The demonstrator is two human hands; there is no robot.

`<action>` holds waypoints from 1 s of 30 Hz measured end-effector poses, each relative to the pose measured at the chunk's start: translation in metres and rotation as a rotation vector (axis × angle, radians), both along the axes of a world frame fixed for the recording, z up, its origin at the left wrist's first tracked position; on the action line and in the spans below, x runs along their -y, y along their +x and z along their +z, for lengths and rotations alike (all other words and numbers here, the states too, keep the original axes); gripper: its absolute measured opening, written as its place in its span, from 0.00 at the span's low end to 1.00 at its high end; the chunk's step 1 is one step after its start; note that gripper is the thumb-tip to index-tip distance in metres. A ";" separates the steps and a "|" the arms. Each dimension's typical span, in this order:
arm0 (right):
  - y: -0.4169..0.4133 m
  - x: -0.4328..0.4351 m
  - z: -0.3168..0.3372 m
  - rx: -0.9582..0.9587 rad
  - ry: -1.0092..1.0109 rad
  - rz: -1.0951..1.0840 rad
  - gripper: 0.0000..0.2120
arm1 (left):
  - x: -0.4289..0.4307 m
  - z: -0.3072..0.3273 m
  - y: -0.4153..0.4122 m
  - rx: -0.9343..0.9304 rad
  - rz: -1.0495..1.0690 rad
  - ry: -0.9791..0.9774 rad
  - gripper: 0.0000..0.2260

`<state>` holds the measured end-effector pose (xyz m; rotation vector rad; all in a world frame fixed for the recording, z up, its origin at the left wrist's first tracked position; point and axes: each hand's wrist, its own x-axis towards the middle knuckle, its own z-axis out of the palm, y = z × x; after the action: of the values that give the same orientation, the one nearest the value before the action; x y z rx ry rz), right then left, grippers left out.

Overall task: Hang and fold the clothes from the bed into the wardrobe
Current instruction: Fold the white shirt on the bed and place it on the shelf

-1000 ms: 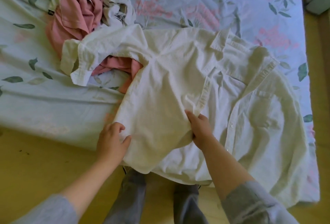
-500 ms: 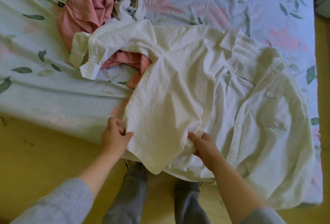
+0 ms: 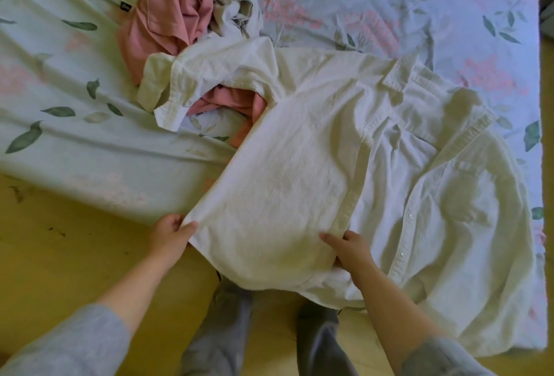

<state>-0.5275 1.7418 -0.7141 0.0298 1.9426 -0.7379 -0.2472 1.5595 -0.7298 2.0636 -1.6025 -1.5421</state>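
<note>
Left hand (image 3: pixel 171 234) and right hand (image 3: pixel 350 248) are pinching the shirt (image 3: pixel 299 165) hem at the bed (image 3: pixel 90 150) edge; pulling both corners evenly would flatten it.

The person wears a light grey long-sleeved top. The left sleeve (image 3: pixel 69 345), at 8 o'clock in the view, and the right sleeve (image 3: pixel 440 357), at 5 o'clock, each end partway along the forearm. The lower forearms, the left hand (image 3: pixel 169 236) and the right hand (image 3: pixel 349 248) are bare. At 6 o'clock are darker grey trousers (image 3: pixel 221 330), loosely creased on both legs.
</note>
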 end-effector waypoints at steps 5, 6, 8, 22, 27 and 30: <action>-0.022 0.027 -0.007 -0.128 -0.064 -0.105 0.14 | -0.004 -0.008 -0.002 0.097 -0.069 -0.084 0.07; -0.028 0.035 -0.008 -0.161 -0.075 -0.109 0.16 | -0.005 -0.007 -0.004 0.152 -0.118 -0.143 0.06; -0.041 0.049 -0.009 -0.201 -0.090 -0.148 0.18 | -0.003 -0.001 -0.017 0.263 -0.266 -0.281 0.05; -0.197 0.154 -0.022 0.009 -0.408 -0.519 0.22 | 0.102 -0.002 -0.192 0.059 -0.251 -0.490 0.16; -0.215 0.159 -0.024 -0.025 -0.429 -0.508 0.07 | 0.113 0.005 -0.216 0.129 -0.270 -0.633 0.20; -0.228 0.165 -0.022 -0.067 -0.437 -0.471 0.07 | 0.116 0.011 -0.237 0.095 -0.259 -0.712 0.23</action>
<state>-0.7554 1.5765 -0.7357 0.2022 1.8132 -1.4788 -0.4842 1.4437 -0.7185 1.5911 -2.1115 -0.7363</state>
